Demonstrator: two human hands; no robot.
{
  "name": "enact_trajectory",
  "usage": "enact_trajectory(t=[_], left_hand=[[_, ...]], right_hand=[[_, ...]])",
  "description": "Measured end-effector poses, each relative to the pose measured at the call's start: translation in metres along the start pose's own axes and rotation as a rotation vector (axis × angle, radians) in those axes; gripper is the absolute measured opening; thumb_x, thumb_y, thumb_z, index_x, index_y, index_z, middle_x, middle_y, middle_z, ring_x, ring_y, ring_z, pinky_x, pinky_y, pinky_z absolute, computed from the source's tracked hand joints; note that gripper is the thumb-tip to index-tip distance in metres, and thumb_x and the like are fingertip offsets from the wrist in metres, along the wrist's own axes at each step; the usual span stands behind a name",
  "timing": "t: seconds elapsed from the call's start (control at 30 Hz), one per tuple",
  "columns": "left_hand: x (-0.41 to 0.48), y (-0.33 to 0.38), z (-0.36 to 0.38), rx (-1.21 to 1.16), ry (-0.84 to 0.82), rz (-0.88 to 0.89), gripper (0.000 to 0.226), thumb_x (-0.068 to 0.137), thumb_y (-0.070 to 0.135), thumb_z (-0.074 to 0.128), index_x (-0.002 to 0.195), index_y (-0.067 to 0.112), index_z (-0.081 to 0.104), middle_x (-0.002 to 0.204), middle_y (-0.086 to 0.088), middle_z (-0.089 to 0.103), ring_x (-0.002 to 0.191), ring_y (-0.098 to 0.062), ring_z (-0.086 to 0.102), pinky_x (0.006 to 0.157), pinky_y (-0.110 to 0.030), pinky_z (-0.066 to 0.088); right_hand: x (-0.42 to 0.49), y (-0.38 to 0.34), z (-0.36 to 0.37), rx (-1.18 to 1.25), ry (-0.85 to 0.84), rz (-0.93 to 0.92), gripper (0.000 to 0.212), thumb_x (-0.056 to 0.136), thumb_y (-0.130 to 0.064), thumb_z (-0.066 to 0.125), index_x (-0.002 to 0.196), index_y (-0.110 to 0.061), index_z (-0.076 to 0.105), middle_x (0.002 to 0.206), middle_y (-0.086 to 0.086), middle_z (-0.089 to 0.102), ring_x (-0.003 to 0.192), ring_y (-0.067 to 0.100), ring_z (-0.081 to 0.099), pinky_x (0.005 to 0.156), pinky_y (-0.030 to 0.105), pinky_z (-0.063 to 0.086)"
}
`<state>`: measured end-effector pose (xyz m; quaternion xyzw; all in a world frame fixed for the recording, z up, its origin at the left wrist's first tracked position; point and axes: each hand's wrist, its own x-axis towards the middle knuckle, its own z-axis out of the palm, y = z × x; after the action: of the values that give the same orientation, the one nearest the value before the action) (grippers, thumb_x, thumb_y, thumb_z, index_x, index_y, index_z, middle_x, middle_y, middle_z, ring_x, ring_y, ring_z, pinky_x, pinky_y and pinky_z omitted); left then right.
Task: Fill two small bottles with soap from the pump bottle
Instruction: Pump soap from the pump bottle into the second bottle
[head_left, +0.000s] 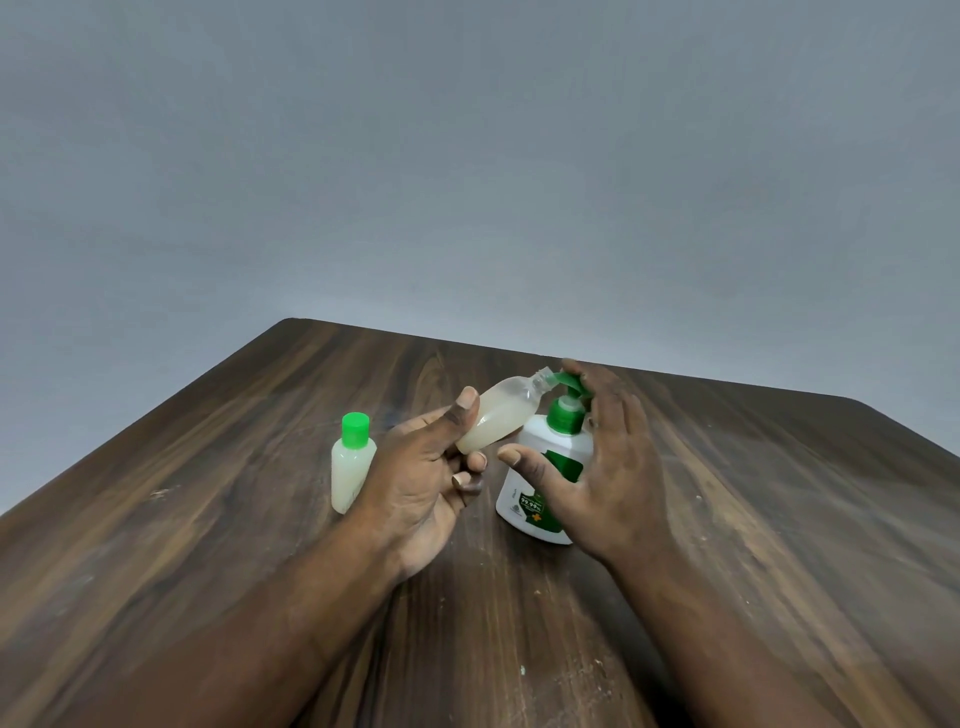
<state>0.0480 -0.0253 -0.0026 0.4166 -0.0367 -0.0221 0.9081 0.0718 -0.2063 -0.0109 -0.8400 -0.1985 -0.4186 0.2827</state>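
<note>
One down, one going: the small pale green-capped plastic bottle (353, 462) stands full just left of the left hand (426, 483), which grips the uncapped clear small bottle (498, 418), partly filled, mouth at the spout of the white green-pump soap bottle (540, 483) under the flat-fingered right hand (608, 467).

Our half-full uncapped small bottle (500, 419) tilts mouth-first to the green nozzle of the pump bottle (529, 500); at its nine o'clock our capped small bottle (351, 468) stands upright.
</note>
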Motion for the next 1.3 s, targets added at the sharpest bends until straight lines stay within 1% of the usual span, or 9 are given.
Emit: enact_trajectory(t=[0.13,0.2,0.27,0.43,0.53,0.93,1.07,1.2,1.3], left_hand=[[0.0,0.0,-0.001,0.003,-0.013,-0.004,0.022,0.095,0.029,0.069,0.096,0.007,0.069,0.079,-0.005,0.068,0.054,-0.007,0.047,0.041,-0.016,0.036],[0.0,0.0,-0.001,-0.003,-0.018,-0.001,0.021,0.094,0.029,0.069,0.091,0.009,0.072,0.078,-0.005,0.068,0.053,-0.007,0.047,0.041,-0.016,0.036],[-0.001,0.001,0.0,-0.001,-0.027,0.001,0.022,0.095,0.028,0.069,0.083,0.012,0.076,0.076,-0.004,0.068,0.054,-0.007,0.047,0.042,-0.015,0.036],[0.001,-0.001,-0.002,-0.007,-0.003,-0.004,0.019,0.095,0.027,0.069,0.091,0.008,0.07,0.077,-0.005,0.066,0.054,-0.007,0.046,0.04,-0.015,0.036],[0.002,-0.003,-0.003,-0.003,0.008,0.001,0.019,0.095,0.026,0.07,0.085,0.01,0.072,0.076,-0.004,0.065,0.054,-0.007,0.047,0.04,-0.015,0.036],[0.002,-0.002,-0.003,-0.007,-0.029,0.003,0.021,0.095,0.029,0.07,0.094,0.008,0.074,0.08,-0.004,0.065,0.055,-0.007,0.049,0.041,-0.016,0.037],[0.002,-0.002,-0.003,-0.005,-0.038,0.009,0.025,0.094,0.028,0.07,0.076,0.013,0.079,0.081,-0.007,0.066,0.054,-0.007,0.048,0.041,-0.015,0.037],[0.002,-0.003,-0.005,0.006,-0.004,0.005,0.02,0.093,0.029,0.072,0.092,0.008,0.071,0.081,-0.008,0.063,0.053,-0.007,0.048,0.041,-0.016,0.037],[0.003,-0.004,-0.006,0.006,-0.005,0.005,0.019,0.092,0.029,0.072,0.088,0.01,0.074,0.084,-0.007,0.063,0.053,-0.007,0.048,0.041,-0.016,0.036]], right_hand=[[-0.001,-0.001,0.002,0.004,0.012,0.01,0.097,0.081,-0.088,0.056,0.15,-0.019,0.049,0.136,-0.019,0.047,0.12,-0.006,0.039,0.104,0.006,0.029],[-0.001,-0.002,0.005,0.017,0.032,0.001,0.095,0.083,-0.086,0.057,0.149,-0.017,0.049,0.136,-0.017,0.05,0.121,-0.006,0.04,0.104,0.006,0.029],[-0.002,-0.002,0.008,0.027,0.056,-0.007,0.094,0.084,-0.084,0.058,0.148,-0.015,0.05,0.137,-0.008,0.056,0.121,-0.003,0.042,0.105,0.013,0.034],[-0.006,0.001,0.013,0.022,0.052,-0.007,0.094,0.083,-0.082,0.062,0.147,-0.014,0.049,0.139,0.0,0.058,0.125,0.011,0.052,0.104,0.039,0.05],[-0.008,0.002,0.012,0.014,0.046,-0.002,0.096,0.083,-0.083,0.061,0.149,-0.015,0.048,0.141,0.0,0.057,0.126,0.015,0.053,0.103,0.045,0.051],[-0.002,0.001,0.006,0.031,0.05,0.001,0.095,0.083,-0.084,0.058,0.149,-0.016,0.05,0.137,-0.008,0.057,0.122,0.001,0.046,0.106,0.018,0.036],[-0.003,0.001,0.011,0.049,0.068,0.004,0.093,0.084,-0.08,0.063,0.147,-0.013,0.051,0.138,-0.001,0.059,0.124,0.014,0.055,0.105,0.035,0.048],[-0.007,0.001,0.012,0.048,0.068,-0.015,0.094,0.083,-0.082,0.063,0.146,-0.015,0.049,0.139,0.001,0.059,0.126,0.019,0.057,0.102,0.048,0.052],[-0.008,0.001,0.012,0.04,0.058,-0.011,0.096,0.082,-0.085,0.06,0.148,-0.015,0.048,0.141,0.001,0.058,0.127,0.019,0.056,0.102,0.049,0.052]])
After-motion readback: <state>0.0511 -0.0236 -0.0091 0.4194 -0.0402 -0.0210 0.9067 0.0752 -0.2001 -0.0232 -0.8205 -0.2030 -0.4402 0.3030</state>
